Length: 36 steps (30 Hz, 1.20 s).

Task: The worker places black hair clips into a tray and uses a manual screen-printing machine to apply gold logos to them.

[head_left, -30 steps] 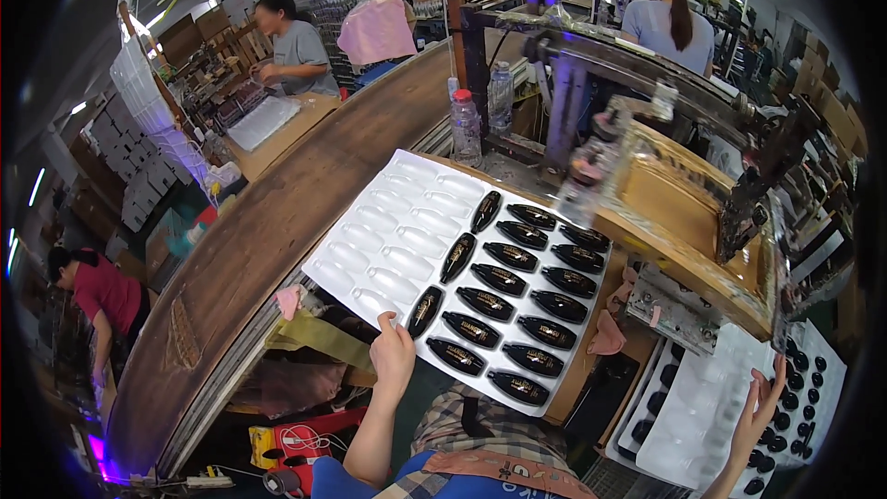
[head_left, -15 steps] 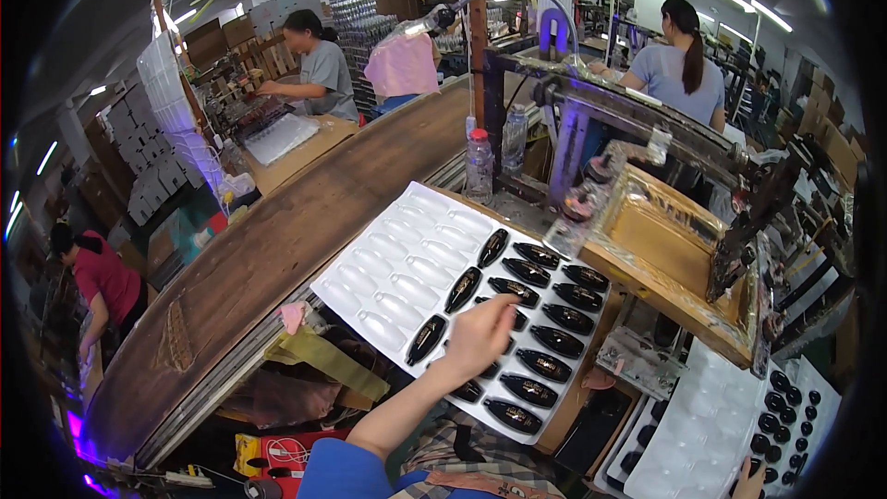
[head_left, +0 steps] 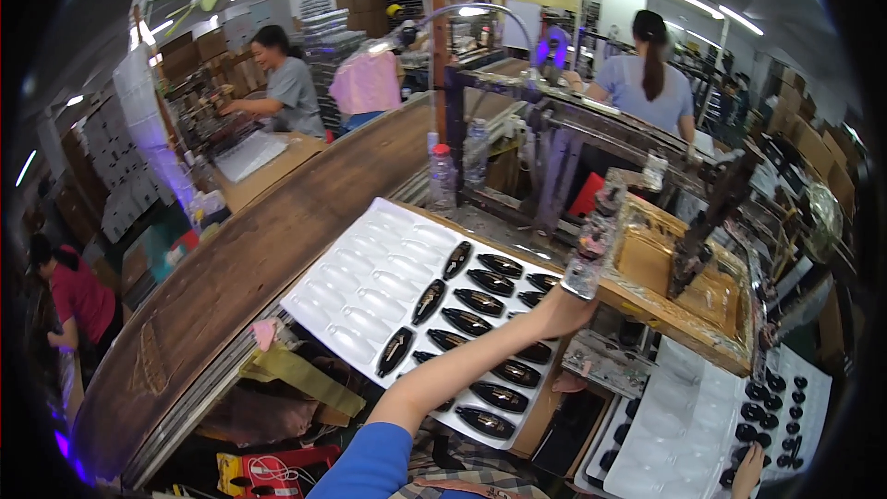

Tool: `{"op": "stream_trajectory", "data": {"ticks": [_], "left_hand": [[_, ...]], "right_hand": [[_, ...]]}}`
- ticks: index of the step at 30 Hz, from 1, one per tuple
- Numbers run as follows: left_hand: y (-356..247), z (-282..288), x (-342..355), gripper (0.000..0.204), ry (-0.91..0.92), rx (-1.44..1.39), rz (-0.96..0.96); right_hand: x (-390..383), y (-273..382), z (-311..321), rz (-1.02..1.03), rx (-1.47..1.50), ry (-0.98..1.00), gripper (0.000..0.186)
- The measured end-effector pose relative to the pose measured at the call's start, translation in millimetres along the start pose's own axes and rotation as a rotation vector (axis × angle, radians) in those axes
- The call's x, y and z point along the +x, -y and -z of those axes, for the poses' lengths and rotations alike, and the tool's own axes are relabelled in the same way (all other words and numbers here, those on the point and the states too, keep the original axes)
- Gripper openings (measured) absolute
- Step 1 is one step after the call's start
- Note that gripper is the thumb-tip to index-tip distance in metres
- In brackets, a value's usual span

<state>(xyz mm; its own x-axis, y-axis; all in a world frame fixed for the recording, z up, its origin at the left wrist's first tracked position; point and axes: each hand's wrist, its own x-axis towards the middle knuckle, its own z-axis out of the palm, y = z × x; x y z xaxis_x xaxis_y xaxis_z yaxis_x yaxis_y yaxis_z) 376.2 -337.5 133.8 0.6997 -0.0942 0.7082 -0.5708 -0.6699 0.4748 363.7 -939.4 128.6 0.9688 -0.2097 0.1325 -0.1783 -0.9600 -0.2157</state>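
Observation:
My left hand (head_left: 568, 310) reaches to the lower-left corner of the wooden-framed printing screen (head_left: 698, 282); its fingers are hidden by the hand and metal fittings (head_left: 582, 273). Below that forearm lies a white molded tray (head_left: 342, 291), its right part filled with glossy black oval pieces (head_left: 485, 423) bearing gold marks, its left recesses bare white. At lower right my right hand (head_left: 748, 467) has bent fingers closed on a small black piece, among several others (head_left: 771, 397) on another white tray (head_left: 684, 407).
A curved brown bench (head_left: 231, 268) runs behind the tray, bottles (head_left: 442, 180) stand by the machine's metal frame, and a red item (head_left: 286, 471) with cords is below. Co-workers are at left (head_left: 78, 296), back left (head_left: 286, 88) and back right (head_left: 642, 79).
My left hand has moved from the tray's near left edge across the black pieces to the screen's corner. My right hand has moved lower among the small black pieces. The view has shifted.

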Motion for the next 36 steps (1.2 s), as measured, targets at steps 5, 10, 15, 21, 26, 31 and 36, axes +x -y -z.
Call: {"op": "stream_trajectory", "data": {"ticks": [5,10,15,21,26,31,36], "left_hand": [[42.5,-23.1,5.2,0.028,0.134,-0.248,0.058],[42.4,-19.5,15.8,0.032,0.046,0.012,-0.087],[29.2,-27.6,32.2,0.03,0.031,-0.254,-0.006],[25.9,-10.5,70.5,0.028,-0.027,-0.529,0.124],[23.4,19.0,77.6,0.026,-0.008,-0.728,0.227],[28.3,62.0,59.1,0.024,0.027,-0.902,0.335],[105.0,130.4,-15.4,0.017,-0.229,-0.793,0.68]], "right_hand": [[-12.6,18.1,-2.5,0.126,0.115,-0.063,0.033],[-20.4,53.2,9.5,0.14,-0.079,-0.173,0.048],[-24.1,57.1,17.2,0.104,-0.081,-0.096,0.031],[-45.3,130.7,38.5,0.177,0.456,-0.1,0.024],[-46.1,236.4,25.3,0.49,0.701,-0.028,0.045],[-43.1,329.6,7.5,0.846,0.595,0.035,0.056],[-50.5,385.3,3.6,0.772,0.489,0.347,0.057]]}}
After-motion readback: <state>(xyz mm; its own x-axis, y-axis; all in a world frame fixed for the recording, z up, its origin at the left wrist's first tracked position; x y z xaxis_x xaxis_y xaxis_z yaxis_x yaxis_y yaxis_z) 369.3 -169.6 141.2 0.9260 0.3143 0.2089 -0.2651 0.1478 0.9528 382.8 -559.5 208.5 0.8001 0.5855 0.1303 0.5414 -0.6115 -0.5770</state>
